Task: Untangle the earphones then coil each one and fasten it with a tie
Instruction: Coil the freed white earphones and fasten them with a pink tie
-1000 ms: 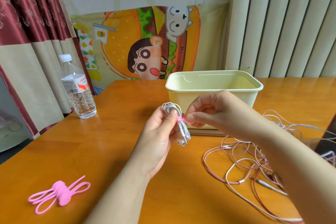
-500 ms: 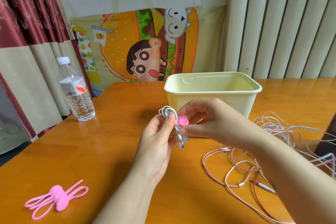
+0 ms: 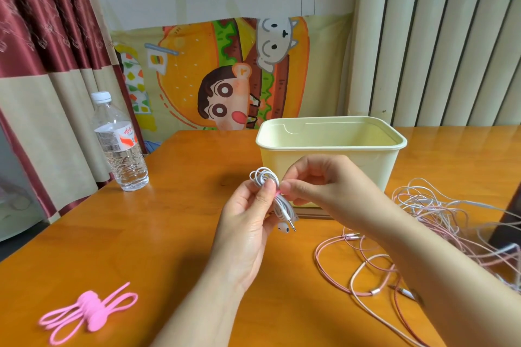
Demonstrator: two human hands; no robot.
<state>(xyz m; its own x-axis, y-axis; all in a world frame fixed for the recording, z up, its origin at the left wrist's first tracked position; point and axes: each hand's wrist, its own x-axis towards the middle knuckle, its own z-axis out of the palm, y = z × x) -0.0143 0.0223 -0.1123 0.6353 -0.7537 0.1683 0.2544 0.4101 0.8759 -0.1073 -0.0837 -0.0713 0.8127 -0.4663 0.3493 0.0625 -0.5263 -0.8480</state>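
Note:
My left hand (image 3: 248,222) grips a coiled white earphone (image 3: 265,177) above the table, with its earbud and jack plug hanging below my fingers. A pink tie (image 3: 278,192) wraps the coil's middle, and only a sliver of it shows. My right hand (image 3: 315,183) pinches that tie from the right with thumb and forefinger. A tangle of pink and white earphone cables (image 3: 423,222) lies on the table to the right, partly hidden by my right forearm. Several spare pink ties (image 3: 88,310) lie bunched at the front left.
A pale yellow plastic bin (image 3: 332,146) stands open just behind my hands. A clear water bottle (image 3: 119,144) stands at the table's left edge (image 3: 70,214). A dark object (image 3: 507,220) sits at the right border. Curtains and a cartoon poster hang behind.
My right hand has closed over the pink tie, so its round head no longer shows. Both hands and the coil have stayed in nearly the same spot.

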